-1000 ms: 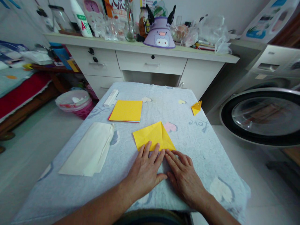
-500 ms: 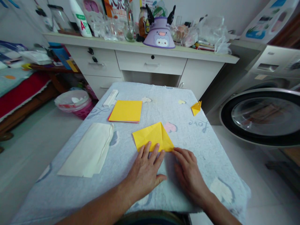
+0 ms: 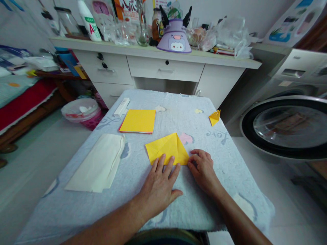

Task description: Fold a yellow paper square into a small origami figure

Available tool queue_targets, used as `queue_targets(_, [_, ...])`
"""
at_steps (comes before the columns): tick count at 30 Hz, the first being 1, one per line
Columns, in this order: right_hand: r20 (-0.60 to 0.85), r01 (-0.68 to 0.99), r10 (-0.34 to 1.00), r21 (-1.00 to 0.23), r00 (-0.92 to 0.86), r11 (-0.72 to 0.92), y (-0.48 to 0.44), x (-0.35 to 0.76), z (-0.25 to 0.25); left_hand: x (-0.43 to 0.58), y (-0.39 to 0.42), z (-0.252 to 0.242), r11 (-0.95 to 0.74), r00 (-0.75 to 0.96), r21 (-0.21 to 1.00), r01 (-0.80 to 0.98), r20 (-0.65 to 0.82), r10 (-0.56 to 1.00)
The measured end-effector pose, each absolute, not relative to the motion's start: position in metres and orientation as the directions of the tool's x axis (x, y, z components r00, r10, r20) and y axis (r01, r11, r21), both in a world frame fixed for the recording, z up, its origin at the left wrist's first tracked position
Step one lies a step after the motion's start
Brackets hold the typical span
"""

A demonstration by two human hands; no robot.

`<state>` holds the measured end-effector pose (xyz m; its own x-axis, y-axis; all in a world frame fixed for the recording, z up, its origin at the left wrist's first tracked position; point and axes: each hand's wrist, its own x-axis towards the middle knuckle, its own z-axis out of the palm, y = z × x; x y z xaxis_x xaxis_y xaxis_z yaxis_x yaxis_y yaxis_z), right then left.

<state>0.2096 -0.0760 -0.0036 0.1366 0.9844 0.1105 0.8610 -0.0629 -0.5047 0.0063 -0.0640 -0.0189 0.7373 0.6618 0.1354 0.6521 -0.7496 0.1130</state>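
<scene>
A folded sheet of yellow origami paper (image 3: pixel 166 144) lies on the cloth-covered table, with a raised triangular peak and creases visible. My left hand (image 3: pixel 160 190) rests flat on its lower edge, fingers spread. At the paper's right corner is my right hand (image 3: pixel 203 168), its fingers curled and its thumb and index finger closed at the tip; part of the corner is hidden there. Behind the sheet sits a square stack of paper (image 3: pixel 138 120) with yellow on top. A small folded yellow paper piece (image 3: pixel 215 118) lies near the table's right edge.
A pale folded paper bag or sheet (image 3: pixel 98 163) lies at left, and a narrow white box (image 3: pixel 121 107) stands behind it. The table's cloth (image 3: pixel 178 102) reaches toward a white cabinet (image 3: pixel 163 68). A washing machine's open door (image 3: pixel 245 129) is at right, a lined bin (image 3: pixel 84 117) at left.
My right hand's fingers have drawn up and curled at the paper's right corner, where they were stretched out before. My left hand stays flat on the sheet.
</scene>
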Motion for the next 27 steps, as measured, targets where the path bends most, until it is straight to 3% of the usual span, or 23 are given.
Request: queue_targets(27, [0.13, 0.874, 0.973, -0.475, 0.19, -0.107, -0.0757, 0.2072, -0.0115, 0.0069, -0.0638, -0.0163, -0.761, 0.744, 0.114, 0.638, 0.16, 0.648])
